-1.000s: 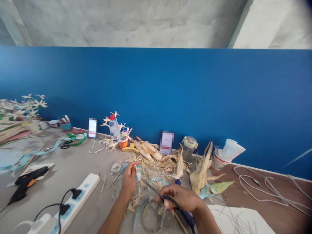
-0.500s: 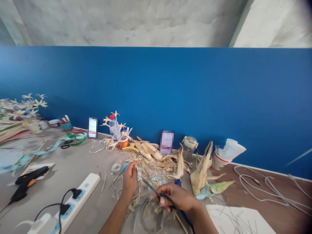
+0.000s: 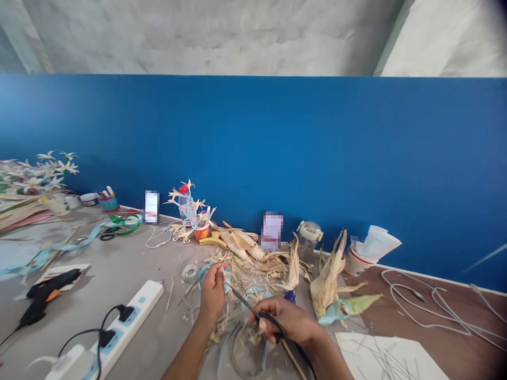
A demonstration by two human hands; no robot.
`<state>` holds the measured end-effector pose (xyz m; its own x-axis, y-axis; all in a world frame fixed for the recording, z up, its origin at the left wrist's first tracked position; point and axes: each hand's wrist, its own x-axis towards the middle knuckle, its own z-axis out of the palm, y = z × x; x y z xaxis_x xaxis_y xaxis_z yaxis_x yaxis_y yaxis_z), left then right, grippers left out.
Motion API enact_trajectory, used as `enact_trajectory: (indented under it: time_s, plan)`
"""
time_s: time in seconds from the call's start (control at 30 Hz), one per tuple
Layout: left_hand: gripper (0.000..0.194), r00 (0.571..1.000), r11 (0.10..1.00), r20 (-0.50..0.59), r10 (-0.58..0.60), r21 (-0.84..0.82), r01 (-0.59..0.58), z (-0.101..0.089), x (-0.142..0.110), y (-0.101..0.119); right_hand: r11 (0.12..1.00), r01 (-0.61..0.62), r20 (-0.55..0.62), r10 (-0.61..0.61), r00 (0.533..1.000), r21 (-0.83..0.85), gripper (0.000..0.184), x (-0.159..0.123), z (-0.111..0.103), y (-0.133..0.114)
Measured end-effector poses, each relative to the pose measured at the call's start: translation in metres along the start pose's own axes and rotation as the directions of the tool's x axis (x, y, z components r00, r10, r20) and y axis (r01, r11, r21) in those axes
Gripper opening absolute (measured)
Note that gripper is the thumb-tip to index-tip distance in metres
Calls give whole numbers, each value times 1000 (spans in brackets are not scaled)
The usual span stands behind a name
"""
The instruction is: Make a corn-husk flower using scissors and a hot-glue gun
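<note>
My right hand is wrapped round the black handles of a pair of scissors, whose blades point up and left. The blade tips reach close to my left hand. In the left hand, thumb and fingers pinch a small pale piece, probably corn husk, mostly hidden by the fingertips. Whether the blades touch that piece I cannot tell. Below and behind both hands lie scattered husk scraps and loops of light blue ribbon.
A white power strip and a black glue gun lie at left. Behind are husk flowers, a tape roll, a lidded jar and standing dried husks. At right are wires on a white sheet and a paper cup.
Hardly anything differs. Both hands keep the same hold and place, and the whole view has shifted very slightly.
</note>
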<state>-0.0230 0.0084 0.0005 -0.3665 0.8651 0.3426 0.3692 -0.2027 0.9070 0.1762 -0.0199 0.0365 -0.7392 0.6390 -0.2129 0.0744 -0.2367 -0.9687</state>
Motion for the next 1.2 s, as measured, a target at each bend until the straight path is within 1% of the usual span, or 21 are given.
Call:
enact_trajectory:
  time_s: [0.3,0.47,0.63,0.9,1.0,1.1,1.2]
  plan:
    - [28,1000,1000,4,-8,0,8,0,-1,-1,1000,12,-8,-12,1000,-10,50,0,2,-1]
    - [28,1000,1000,-8,10,-1,-10,1,-1,-1,1000,15,-18,-15,1000,-10,45,1,1,2]
    - [30,1000,1000,0,16,25,-16,0,-1,0,1000,14,-21,-14,1000,2,43,0,2,0]
    - [31,1000,999,11,11,47,-12,0,-1,-2,999,25,1,-25,1000,-31,49,-2,4,-8]
    - [29,1000,1000,2,7,26,-7,0,0,-5,998,15,-11,-16,1000,-62,51,-3,5,-11]
    - [28,1000,1000,-17,-3,-19,2,0,1,-7,998,-19,-44,16,999,-53,50,-5,5,-13]
    - [29,998,996,-37,-55,-68,53,1,2,-7,997,-47,-45,44,998,-53,48,-7,3,-13]
